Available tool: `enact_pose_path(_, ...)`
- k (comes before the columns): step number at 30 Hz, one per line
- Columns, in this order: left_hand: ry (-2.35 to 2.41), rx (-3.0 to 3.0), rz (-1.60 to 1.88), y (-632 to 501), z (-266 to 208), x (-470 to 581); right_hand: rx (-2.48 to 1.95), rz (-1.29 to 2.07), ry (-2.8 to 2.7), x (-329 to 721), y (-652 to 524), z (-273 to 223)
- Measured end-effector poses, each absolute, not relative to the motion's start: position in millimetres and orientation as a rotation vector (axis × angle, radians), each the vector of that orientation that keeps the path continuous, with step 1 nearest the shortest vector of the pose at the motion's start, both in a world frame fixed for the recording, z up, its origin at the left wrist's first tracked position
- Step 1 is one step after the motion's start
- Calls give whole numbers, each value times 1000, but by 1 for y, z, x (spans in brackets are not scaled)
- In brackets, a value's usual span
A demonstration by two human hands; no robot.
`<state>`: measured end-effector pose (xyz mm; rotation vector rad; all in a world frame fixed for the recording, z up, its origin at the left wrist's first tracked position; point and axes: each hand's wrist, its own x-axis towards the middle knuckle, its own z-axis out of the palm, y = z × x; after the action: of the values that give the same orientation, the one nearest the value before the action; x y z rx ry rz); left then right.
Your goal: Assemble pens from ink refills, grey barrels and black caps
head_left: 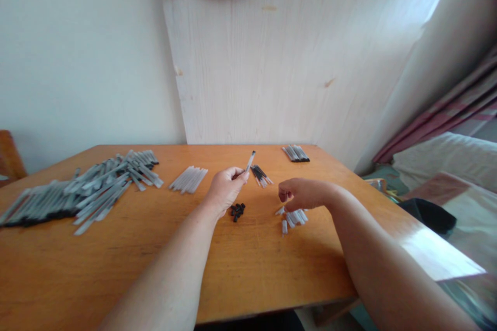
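My left hand (230, 189) is closed around a clear pen barrel (249, 161) with a black upper end, tilted up and to the right. Curled fingers show on my right hand (297, 192), low over a small pile of clear pen caps (297, 218). One cap lies right under its fingertips; whether they grip it is hard to see. Below my left hand sits a cluster of small black plugs (237, 210). Black ink refills (261, 175) with pale ends lie between the hands, a little farther back. Left of my left hand is a row of clear, empty barrels (189, 179).
A large heap of capped pens (104, 181) spreads over the left of the wooden table (163, 253). Another small bundle of pens (296, 153) lies at the back right. The wall (248, 88) stands behind the table, and a bed (458, 165) is at the right.
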<state>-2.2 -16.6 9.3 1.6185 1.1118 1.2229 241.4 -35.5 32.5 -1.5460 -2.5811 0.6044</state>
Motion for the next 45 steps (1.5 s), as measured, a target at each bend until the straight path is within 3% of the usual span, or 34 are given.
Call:
enact_pose_path(14, 1121, 1578, 1277, -17, 8, -4, -1559, 453, -2644, 227, -32, 27)
enact_pose_path(20, 1055, 1425, 1367, -13, 8, -5, -1501, 492, -2414, 219, -33, 26)
enact_pose_path(30, 1044, 1178, 1416, -10, 8, -7, -1316, 947, -1889, 186, -38, 25)
enact_pose_path(45, 939, 1076, 1367, -10, 5, -3, -1240, 1172, -1708, 176, -40, 22)
